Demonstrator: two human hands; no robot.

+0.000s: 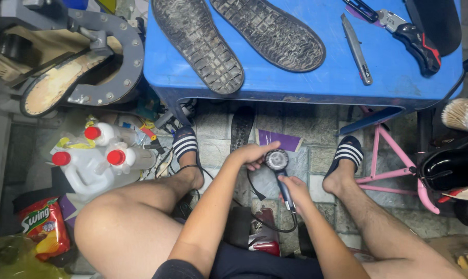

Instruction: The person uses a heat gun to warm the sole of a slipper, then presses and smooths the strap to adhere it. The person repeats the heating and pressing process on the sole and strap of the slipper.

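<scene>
tiled floor below; both hands grip a rotary tool, its long axis pointing away, head up-frame.

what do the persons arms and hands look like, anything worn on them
Both arms are bare from the upper arm down: no sleeves over the forearms, no gloves, no watch, bracelet or rings that show. The left hand and the right hand are bare too. Only a dark sleeve edge shows, at the top of the left arm.

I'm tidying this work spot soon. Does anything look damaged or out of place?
Yes: two detached, worn shoe soles lie tread-up on the blue table, and a snack bag lies on the floor beside white jugs.
</scene>
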